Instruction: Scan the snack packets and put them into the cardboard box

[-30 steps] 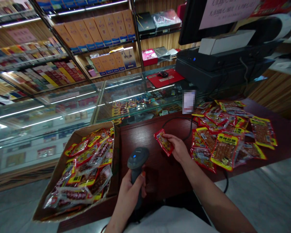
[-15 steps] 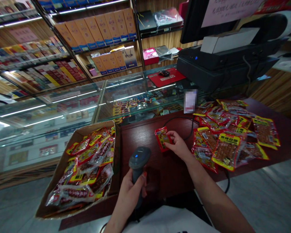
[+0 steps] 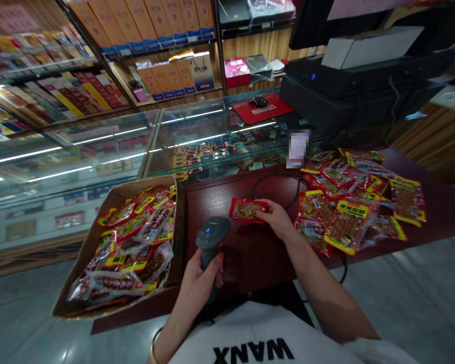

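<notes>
My left hand (image 3: 201,277) is wrapped round the handle of a grey barcode scanner (image 3: 213,233), whose head carries a small blue light. To the scanner's upper right, my right hand (image 3: 275,218) pinches the right end of a red and yellow snack packet (image 3: 246,209) above the dark red wooden table (image 3: 246,253). On the left, an open cardboard box (image 3: 179,217) holds many similar packets. Right of my right hand lies a loose pile of snack packets (image 3: 348,226), some with yellow borders and clear windows.
A black cable (image 3: 275,177) curls on the table behind my right hand. Beyond are a glass display counter (image 3: 197,121), a mouse (image 3: 258,101) on a red mat (image 3: 242,111), and a black register (image 3: 326,96) with a white box (image 3: 371,48) on it. Shelves of boxes stand behind.
The packet in my right hand has turned from upright to lying lengthwise, its free end now pointing left toward the scanner. My left hand still grips the scanner. The camera view has shifted slightly.
</notes>
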{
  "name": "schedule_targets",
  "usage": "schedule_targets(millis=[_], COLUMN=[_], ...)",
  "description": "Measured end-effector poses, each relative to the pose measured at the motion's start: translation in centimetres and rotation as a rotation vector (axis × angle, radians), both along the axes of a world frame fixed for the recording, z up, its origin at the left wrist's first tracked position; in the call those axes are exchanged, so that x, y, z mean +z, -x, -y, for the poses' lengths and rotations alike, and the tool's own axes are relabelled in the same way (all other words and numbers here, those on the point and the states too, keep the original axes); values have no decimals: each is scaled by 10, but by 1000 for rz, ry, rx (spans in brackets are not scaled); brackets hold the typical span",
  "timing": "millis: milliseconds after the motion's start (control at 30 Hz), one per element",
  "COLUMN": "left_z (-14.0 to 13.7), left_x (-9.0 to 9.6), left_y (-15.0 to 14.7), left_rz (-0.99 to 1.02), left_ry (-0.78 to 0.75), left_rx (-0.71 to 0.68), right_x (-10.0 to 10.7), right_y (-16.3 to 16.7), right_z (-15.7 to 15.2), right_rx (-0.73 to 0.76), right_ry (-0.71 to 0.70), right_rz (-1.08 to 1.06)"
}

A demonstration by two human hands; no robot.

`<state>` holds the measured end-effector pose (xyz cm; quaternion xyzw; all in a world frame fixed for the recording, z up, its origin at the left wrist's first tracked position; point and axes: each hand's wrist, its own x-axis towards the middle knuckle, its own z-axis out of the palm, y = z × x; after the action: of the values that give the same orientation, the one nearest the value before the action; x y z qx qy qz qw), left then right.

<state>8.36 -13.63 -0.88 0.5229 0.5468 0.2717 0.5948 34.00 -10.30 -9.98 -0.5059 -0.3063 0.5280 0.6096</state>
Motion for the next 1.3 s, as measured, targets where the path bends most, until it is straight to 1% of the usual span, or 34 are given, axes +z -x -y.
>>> schedule_targets(millis=[133, 300, 400, 533, 600, 667, 767, 900, 1000, 1100, 1200, 1300], left_z=[0, 3, 5, 9, 10, 12, 12, 12, 12, 12, 12, 11], left_x=[-2, -5, -2, 4, 4, 2, -1, -1, 2, 7, 11, 11], left_y=[-2, 7, 11, 4, -3, -9, -14, -12, -7, -3, -4, -7], left_rz=[-58, -117, -154, -149, -141, -144, -157, -149, -132, -125, -115, -101], left_ry=[-44, -103, -119, -31, 25, 45, 22, -19, -31, -41, -35, -18], left_rx=[-68, -229, -289, -276, -252, -234, -252, -302, -311, -312, -321, -312], right_x=[1, 4, 4, -2, -4, -6, -9, -12, -13, -12, -10, -6], right_y=[0, 2, 2, 7, 11, 16, 22, 23, 21, 18, 18, 20], right_z=[-1, -5, -7, -9, -10, -10, -12, -15, -17, -17, -15, -13], right_rx=[-47, -167, -245, -265, -275, -293, -281, -251, -237, -228, -230, -211], right_ry=[-32, -52, -58, -111, -157, -184, -168, -166, -180, -162, -141, -130], right_rz=[-57, 21, 44, 76, 103, 114, 115, 128, 148, 156, 121, 78])
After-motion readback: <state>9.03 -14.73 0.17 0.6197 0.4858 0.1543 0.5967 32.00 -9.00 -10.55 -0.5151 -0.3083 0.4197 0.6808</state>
